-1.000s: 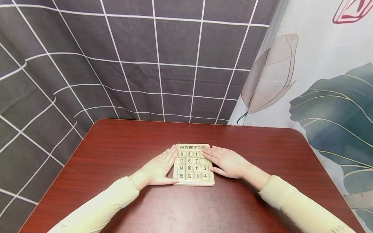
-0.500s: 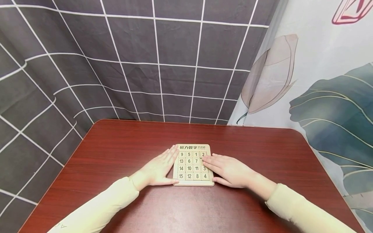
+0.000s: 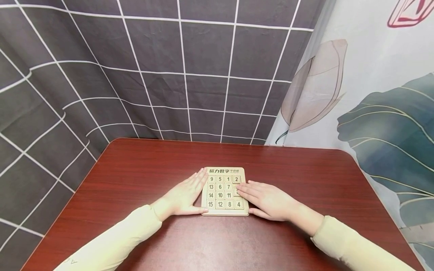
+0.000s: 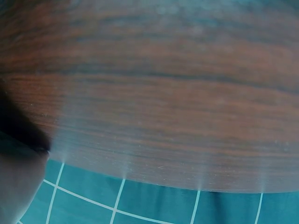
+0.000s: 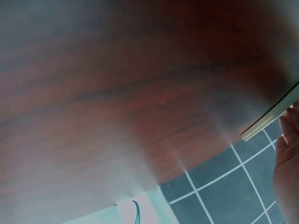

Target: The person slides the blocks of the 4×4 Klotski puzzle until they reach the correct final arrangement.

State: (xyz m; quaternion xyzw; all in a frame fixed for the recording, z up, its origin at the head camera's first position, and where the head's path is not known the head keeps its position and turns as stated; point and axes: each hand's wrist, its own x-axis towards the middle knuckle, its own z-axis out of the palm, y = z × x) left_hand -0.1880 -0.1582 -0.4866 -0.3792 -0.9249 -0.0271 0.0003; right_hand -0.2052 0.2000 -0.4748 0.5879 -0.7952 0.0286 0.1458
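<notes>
A pale sliding number puzzle lies flat on the table in the head view, with several numbered tiles in its frame. My left hand rests along its left edge, fingers extended, the thumb on the lower left corner. From the right, my right hand reaches over the board with straight fingers. Its fingertips touch a tile in the rightmost column, below the 2 tile and above the 4 tile; they mostly cover its number. In the right wrist view the puzzle's edge shows beside the fingers.
The red-brown wooden table spreads around the puzzle. A dark curtain with white grid lines hangs along its back and left. A pale leaf-patterned curtain hangs at the right.
The right fingertips have moved down from the 2 tile to the tile below it, uncovering the 2. The 3 tile has slid upward under them. The left hand has stayed still.
</notes>
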